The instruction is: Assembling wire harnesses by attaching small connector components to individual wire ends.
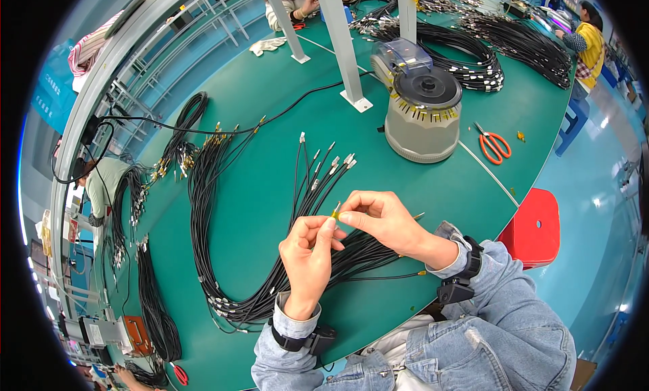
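Above a bundle of black cables (197, 222), my two hands meet at a small cable end with a metal tip and a piece of yellow tape (335, 214). My left hand (305, 257) is closed, thumb and fingers pinching the cable end from below. From the other side my right hand (384, 221) pinches the yellow tape close to the tip. The bundle curves in a U on the green table, its loose ends with silvery connectors (334, 166) lying just beyond my hands. One cable with a yellow end (422, 273) lies below my right wrist.
A round tape dispenser (424, 124) with yellow strips around its rim stands beyond my hands. Orange-handled scissors (495, 146) lie to its right. Grey posts (351, 66) rise from the table (270, 134). More cable bundles (466, 53) lie far right. A red stool (541, 222) stands beside the table; co-workers sit around.
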Available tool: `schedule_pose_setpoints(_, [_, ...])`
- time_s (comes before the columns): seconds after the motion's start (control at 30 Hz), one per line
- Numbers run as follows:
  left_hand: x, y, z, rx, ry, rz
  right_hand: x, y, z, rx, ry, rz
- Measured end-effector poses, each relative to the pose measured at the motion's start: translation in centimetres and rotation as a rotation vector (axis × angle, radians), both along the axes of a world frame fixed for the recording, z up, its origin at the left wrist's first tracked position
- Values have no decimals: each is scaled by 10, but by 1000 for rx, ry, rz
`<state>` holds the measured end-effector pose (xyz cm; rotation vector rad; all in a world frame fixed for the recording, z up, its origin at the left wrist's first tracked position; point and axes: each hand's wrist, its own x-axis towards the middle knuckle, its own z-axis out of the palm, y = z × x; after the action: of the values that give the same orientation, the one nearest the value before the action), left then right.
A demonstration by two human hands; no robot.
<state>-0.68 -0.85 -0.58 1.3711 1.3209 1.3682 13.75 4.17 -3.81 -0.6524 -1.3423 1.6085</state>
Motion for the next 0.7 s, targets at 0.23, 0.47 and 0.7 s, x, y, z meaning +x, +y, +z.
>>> schedule_pose_setpoints(0.23, [2,-1,-4,-4,-40,9,-1,-1,0,17,32,-23])
schedule_pose_setpoints(0.47, [2,-2,-9,-31,-103,-21,-2,-1,-1,40,-4,-53])
schedule_pose_setpoints(0.7, [-2,0,-8,-102,-203,-108,-1,-1,1,10,28,-17])
